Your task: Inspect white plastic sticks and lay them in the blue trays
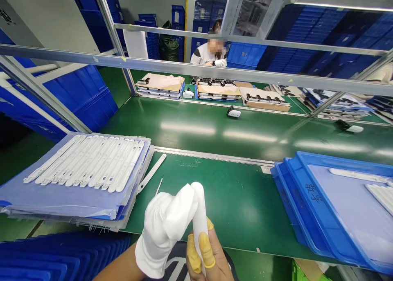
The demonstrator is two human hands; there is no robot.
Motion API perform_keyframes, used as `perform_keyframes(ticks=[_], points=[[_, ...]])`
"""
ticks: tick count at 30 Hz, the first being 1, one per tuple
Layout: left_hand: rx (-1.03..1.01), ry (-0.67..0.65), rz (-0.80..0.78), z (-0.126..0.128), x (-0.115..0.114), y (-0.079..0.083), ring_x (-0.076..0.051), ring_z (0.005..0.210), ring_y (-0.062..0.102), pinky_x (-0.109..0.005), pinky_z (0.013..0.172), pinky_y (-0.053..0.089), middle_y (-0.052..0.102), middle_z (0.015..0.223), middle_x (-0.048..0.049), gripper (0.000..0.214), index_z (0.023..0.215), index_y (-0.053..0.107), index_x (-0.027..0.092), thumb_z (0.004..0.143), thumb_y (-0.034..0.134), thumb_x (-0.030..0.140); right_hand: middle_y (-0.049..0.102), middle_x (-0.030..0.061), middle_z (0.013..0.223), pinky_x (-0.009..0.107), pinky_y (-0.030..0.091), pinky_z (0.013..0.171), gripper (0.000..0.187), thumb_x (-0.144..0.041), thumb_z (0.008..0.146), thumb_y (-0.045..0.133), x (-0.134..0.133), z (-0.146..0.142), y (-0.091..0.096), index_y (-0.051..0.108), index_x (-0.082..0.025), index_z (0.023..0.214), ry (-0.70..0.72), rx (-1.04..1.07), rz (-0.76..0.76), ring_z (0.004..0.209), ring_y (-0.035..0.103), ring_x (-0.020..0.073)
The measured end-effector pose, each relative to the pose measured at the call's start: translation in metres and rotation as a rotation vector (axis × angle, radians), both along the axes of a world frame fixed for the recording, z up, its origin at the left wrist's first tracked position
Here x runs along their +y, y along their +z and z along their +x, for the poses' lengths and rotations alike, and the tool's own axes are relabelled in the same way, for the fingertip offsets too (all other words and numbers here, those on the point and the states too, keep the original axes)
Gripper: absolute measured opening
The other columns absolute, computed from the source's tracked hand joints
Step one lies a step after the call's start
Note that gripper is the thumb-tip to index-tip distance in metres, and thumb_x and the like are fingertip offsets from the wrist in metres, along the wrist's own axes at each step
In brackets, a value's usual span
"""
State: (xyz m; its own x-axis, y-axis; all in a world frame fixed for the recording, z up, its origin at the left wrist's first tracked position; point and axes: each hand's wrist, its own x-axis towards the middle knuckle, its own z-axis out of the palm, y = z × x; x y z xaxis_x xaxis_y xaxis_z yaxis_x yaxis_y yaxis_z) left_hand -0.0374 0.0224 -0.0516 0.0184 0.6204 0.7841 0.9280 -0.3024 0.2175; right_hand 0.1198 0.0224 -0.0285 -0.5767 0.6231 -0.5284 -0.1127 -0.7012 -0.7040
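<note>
My left hand, in a white glove, is closed around the upper part of a long white plastic strip held upright over the green bench. My right hand, bare with yellow finger cots, pinches the strip's lower part. To the left lies a stack of bluish sheets carrying a row of several similar white strips. One loose white strip and a thin pin-like tool rest on the bench beside the stack.
A blue tray with a few white strips stands at the right. A green conveyor belt carries small parts. A person sits across behind stacked trays. Blue crates stand around; metal frame bars cross overhead.
</note>
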Motion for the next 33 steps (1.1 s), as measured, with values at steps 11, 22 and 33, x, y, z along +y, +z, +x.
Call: perform_keyframes(ticks=[11,22,33], points=[[0.054,0.024,0.022,0.004,0.002,0.010,-0.019,0.088,0.074,-0.029,0.076,0.056,0.079,0.093,-0.0080,0.053,0.156,0.030,0.016,0.104,0.040,0.015,0.040,-0.0109,0.057,0.011,0.015,0.039,0.088,-0.079,0.077,0.061,-0.006,0.005,-0.009,0.032,-0.030,0.144,0.004,-0.003,-0.018,0.043,0.022,0.0033],[-0.018,-0.030,-0.072,0.006,0.001,0.015,-0.015,0.083,0.076,-0.023,0.069,0.058,0.080,0.092,-0.0055,0.053,0.159,0.021,0.021,0.107,0.029,0.017,0.039,-0.0109,0.056,0.012,0.011,0.039,0.084,-0.079,0.077,0.060,-0.007,0.001,-0.007,0.034,-0.034,0.143,-0.023,0.056,-0.024,0.041,0.020,0.0036],[-0.131,-0.077,-0.120,0.006,-0.004,0.001,-0.017,0.095,0.074,-0.025,0.075,0.060,0.077,0.110,-0.0108,0.052,0.156,0.030,0.019,0.105,0.037,0.016,0.044,-0.0108,0.059,0.012,0.014,0.040,0.084,-0.079,0.077,0.060,-0.007,0.001,-0.007,0.032,-0.031,0.140,0.008,0.017,-0.062,0.041,0.021,0.0022]])
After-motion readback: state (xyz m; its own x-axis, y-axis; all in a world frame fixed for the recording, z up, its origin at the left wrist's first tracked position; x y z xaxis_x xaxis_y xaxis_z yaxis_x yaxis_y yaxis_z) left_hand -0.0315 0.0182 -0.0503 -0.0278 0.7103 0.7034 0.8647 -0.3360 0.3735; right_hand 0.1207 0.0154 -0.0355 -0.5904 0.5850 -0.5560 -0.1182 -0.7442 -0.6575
